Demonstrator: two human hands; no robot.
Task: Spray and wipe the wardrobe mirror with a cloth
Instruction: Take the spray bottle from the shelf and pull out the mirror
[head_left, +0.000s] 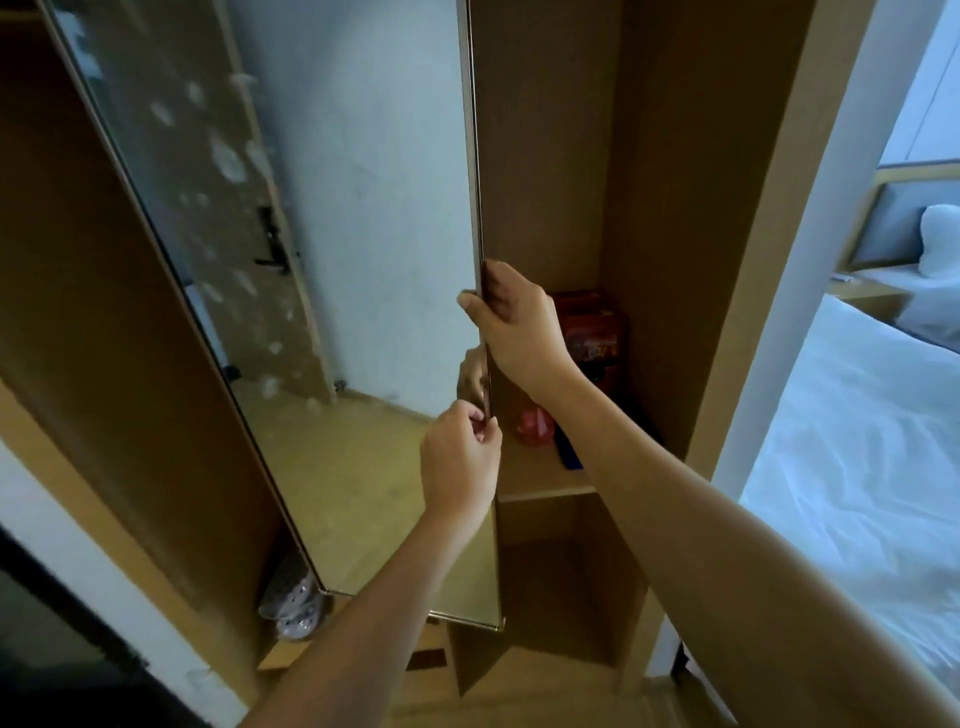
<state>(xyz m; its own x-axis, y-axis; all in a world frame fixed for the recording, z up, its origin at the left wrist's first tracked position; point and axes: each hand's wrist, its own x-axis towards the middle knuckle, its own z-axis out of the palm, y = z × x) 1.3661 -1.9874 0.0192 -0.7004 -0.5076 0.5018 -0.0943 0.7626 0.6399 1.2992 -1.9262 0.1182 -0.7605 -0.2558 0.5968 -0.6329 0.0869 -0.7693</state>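
A tall wardrobe mirror (337, 260) in a thin frame stands in front of me, with white smudges scattered down its left part. My right hand (511, 322) grips the mirror's right edge at mid height, thumb on the glass side and fingers behind. Just below, my left hand (460, 462) pinches the same edge with its fingertips. On the wardrobe shelf (545, 480) behind the mirror lie a red object (532, 423) and something dark blue (567, 452); I cannot tell whether they are the spray and cloth.
The open wardrobe compartment (550, 156) holds a red box (592, 332) on the shelf. A plastic bag (293, 603) sits at the wardrobe's bottom left. A bed with white sheets (857, 415) lies to the right, past a white wall edge (810, 260).
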